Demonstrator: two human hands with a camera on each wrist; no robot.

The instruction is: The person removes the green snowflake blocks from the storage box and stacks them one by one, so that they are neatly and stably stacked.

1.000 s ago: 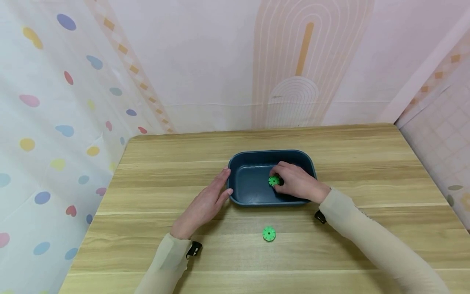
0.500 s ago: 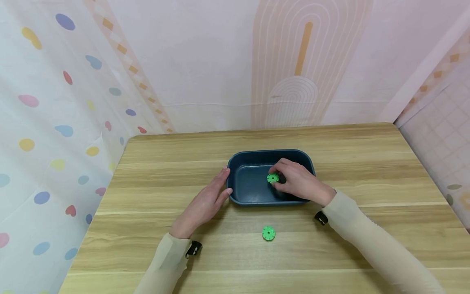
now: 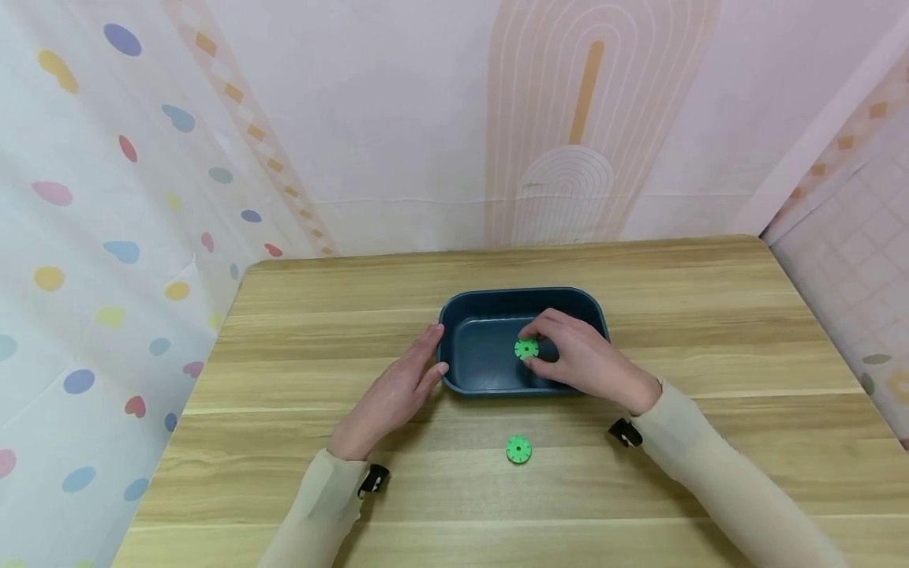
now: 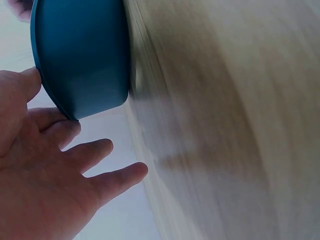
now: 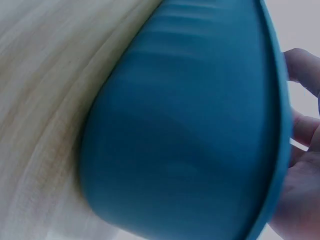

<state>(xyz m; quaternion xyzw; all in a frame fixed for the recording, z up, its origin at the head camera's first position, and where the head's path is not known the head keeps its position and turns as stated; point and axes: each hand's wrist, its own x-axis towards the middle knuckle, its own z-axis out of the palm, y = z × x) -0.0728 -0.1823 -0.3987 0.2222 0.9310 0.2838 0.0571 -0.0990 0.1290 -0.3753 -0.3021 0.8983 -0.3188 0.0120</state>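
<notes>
A dark blue rectangular box (image 3: 476, 355) with rounded corners lies open-topped on the table. My left hand (image 3: 387, 402) rests against its left end, and the left wrist view shows the thumb and a finger (image 4: 60, 130) touching the rim while the other fingers stay extended. Over the box's inside, my right hand (image 3: 585, 355) pinches a small green notched disc (image 3: 526, 349) with a centre hole between thumb and fingers. A second green disc (image 3: 518, 449) lies flat on the table in front of the box. In the right wrist view the box wall (image 5: 180, 130) hides the pinched disc.
The wood-grain table (image 3: 327, 315) reaches back to a patterned cloth backdrop (image 3: 398, 118). Another cloth with coloured dots (image 3: 92, 315) hangs along the left side. Black straps (image 3: 625, 432) sit on both wrists.
My right hand has drawn slightly back and up in the box, still pinching the green disc, and more of the disc shows. The left hand and the disc on the table stay put.
</notes>
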